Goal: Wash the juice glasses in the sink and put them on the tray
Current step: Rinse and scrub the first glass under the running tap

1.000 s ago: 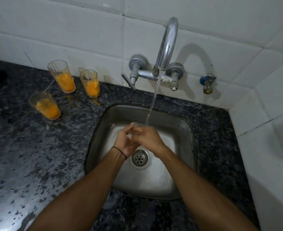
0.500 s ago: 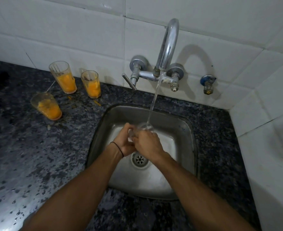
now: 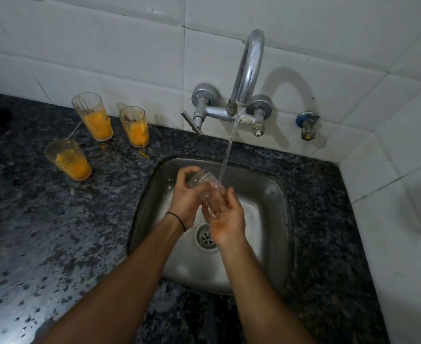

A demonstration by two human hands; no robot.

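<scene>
Rinsing: left hand [image 3: 187, 194] grips clear glass [image 3: 202, 182], tilted over sink [image 3: 276, 199] under tap stream [image 3: 230, 142], likely so runoff drains. Right hand [image 3: 225, 217] cups its lower side. 3 juice-stained glasses [image 3: 94, 117] [image 3: 135, 127] [image 3: 69, 161] wait on counter [image 3: 55, 232]. Tray unseen.

I count four glasses in all. Three hold orange juice and stand on the counter [image 3: 43, 232] towards its back-left corner, left of the sink [image 3: 266, 219]. Two of them, a tall glass [image 3: 94, 117] and a narrow glass [image 3: 135, 127], stand side by side near the back edge. The third glass [image 3: 69, 161] stands a little nearer the front. The fourth, a clear glass [image 3: 203, 184], is over the sink, and two hands grip it: the left hand [image 3: 186, 197] and the right hand [image 3: 225, 217]. I see one sink with one drain [image 3: 205, 237]. On the wall there is one tap [image 3: 250, 65] running one stream, and one small blue valve [image 3: 307, 126]. There is one black band [image 3: 177, 218], on the left wrist.
</scene>
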